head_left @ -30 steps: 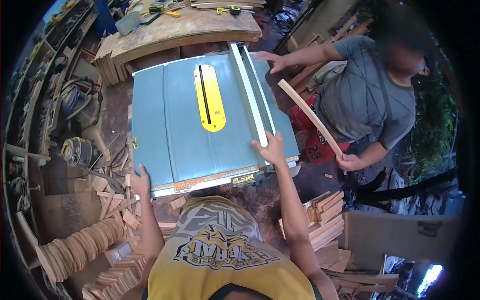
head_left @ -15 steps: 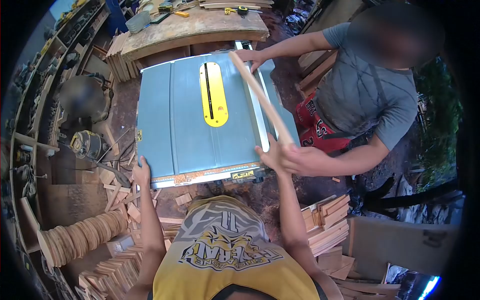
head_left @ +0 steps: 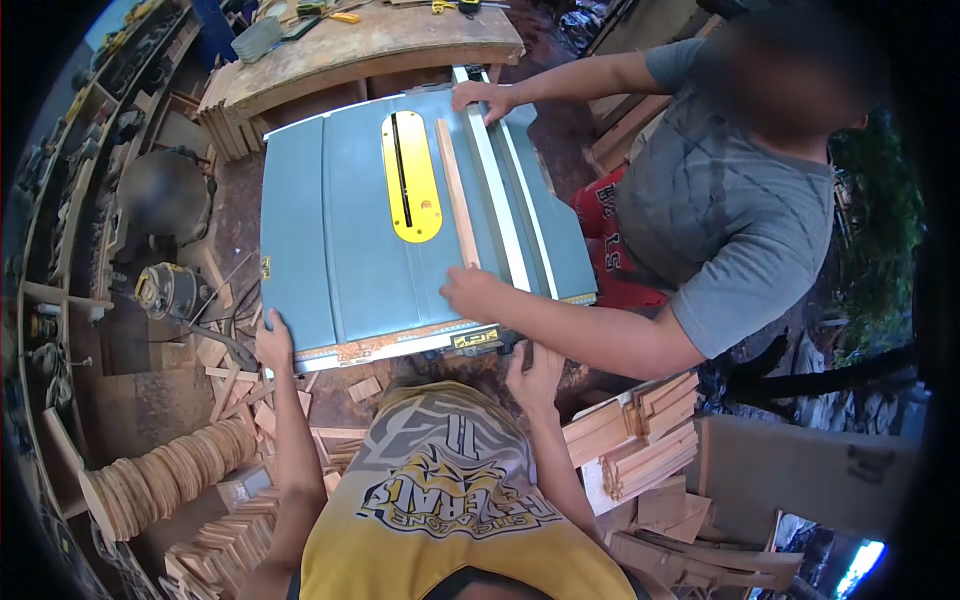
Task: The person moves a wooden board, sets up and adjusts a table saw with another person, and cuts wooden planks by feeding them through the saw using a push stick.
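My left hand (head_left: 274, 345) grips the front left corner of a grey table saw (head_left: 295, 220), thumb up along the edge. My right hand (head_left: 535, 380) is just below the saw's front rail (head_left: 400, 347), thumb and fingers apart; a co-worker's forearm partly hides the fingertips. On the saw top, a thin wood strip (head_left: 458, 195) lies between the yellow throat plate (head_left: 411, 180) and the metal rip fence (head_left: 495, 190). The co-worker's one hand (head_left: 473, 292) is at the strip's near end. Their other hand (head_left: 485, 98) rests on the fence's far end.
The co-worker (head_left: 740, 190) stands at the saw's right side. A wooden workbench (head_left: 380, 55) stands behind it. Stacked wood pieces (head_left: 640, 440) are at my right, round wood slices (head_left: 170, 475) at my left. A shop vacuum (head_left: 165, 290) and offcuts lie on the floor.
The co-worker has lowered the wood strip flat onto the saw top, left of the fence. My right hand has come down and back from the fence's near end. My left hand stays at the corner.
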Tool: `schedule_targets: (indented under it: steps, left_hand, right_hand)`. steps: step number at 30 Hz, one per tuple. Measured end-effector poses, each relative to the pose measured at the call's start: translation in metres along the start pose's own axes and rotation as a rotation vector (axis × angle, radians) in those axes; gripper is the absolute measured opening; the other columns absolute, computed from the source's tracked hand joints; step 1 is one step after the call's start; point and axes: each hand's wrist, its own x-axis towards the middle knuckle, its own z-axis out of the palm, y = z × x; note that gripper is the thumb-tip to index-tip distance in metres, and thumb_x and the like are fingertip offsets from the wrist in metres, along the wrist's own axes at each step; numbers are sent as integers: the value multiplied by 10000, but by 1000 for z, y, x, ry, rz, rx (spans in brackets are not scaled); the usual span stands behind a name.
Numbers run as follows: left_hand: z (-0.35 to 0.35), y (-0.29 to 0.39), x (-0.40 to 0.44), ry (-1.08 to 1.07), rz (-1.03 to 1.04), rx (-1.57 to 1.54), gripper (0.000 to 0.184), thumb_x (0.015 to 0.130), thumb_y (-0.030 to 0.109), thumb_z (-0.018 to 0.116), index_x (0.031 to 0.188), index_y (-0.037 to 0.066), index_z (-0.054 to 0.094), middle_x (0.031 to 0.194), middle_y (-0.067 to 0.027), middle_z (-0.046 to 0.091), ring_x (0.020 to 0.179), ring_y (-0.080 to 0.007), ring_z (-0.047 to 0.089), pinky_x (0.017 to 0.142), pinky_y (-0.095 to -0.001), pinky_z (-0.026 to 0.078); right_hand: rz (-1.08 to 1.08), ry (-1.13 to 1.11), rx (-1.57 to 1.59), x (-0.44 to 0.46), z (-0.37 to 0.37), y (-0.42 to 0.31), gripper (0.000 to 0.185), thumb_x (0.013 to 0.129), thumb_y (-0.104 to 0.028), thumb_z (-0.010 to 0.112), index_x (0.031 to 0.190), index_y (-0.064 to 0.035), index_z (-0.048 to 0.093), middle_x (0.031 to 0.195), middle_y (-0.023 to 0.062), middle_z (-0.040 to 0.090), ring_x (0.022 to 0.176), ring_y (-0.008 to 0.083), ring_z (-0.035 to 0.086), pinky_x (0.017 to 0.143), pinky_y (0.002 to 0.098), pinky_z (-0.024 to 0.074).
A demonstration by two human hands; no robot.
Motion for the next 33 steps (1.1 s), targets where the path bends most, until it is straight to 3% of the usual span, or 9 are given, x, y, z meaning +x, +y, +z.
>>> schedule_targets:
  steps: [8,13,22,24,27,30,33]
  left_hand:
    - [8,-10,5,50,5,-10,621,865,554,439,1158,37,621,1062,-252,629,1022,-417,581,906,-473,424]
    - [7,-6,6,9,-50,35,628,862,550,452,1178,31,607,1076,-251,625,1028,-416,578,903,-470,427]
    - [4,2,-1,71,28,7,606,867,528,471,1162,18,611,1078,-238,630,1025,-401,587,882,-470,437]
    - [1,8,-7,79,17,27,594,872,502,478,1153,-6,607,1080,-254,621,1024,-403,583,880,-473,435]
    - [11,-15,14,100,221,85,570,885,448,475,1130,-52,595,1081,-279,604,1024,-417,564,881,-481,425]
    - [5,-8,7,126,287,108,543,896,397,465,1132,-79,576,1080,-290,591,1023,-430,544,891,-488,410]
    - [14,-14,7,168,278,93,507,905,374,450,1144,-54,577,1075,-279,598,1022,-437,538,898,-488,404]
  right_hand:
    - [-29,127,53,1,7,6,399,816,-80,563,1183,70,523,1182,269,516,1140,450,436,1004,506,300]
    - [-64,133,15,12,-4,-3,448,788,-61,549,1205,93,496,1209,262,509,1138,432,464,1000,495,344]
    - [-107,120,173,10,-7,-14,429,794,-15,549,1215,54,510,1190,217,542,1113,395,500,961,447,404]
    - [-82,166,256,7,-10,-17,358,782,12,565,1139,38,560,1140,202,561,1067,381,525,925,446,423]
    - [-66,221,260,8,-14,-19,281,769,22,571,1050,25,596,1079,186,574,1017,361,543,873,441,444]
    - [-10,240,196,10,-11,-9,282,767,7,573,1048,25,594,1086,181,567,1024,350,535,869,433,442]
    - [9,82,160,18,-4,-4,402,811,-128,617,1156,58,529,1172,217,533,1088,384,496,939,463,395]
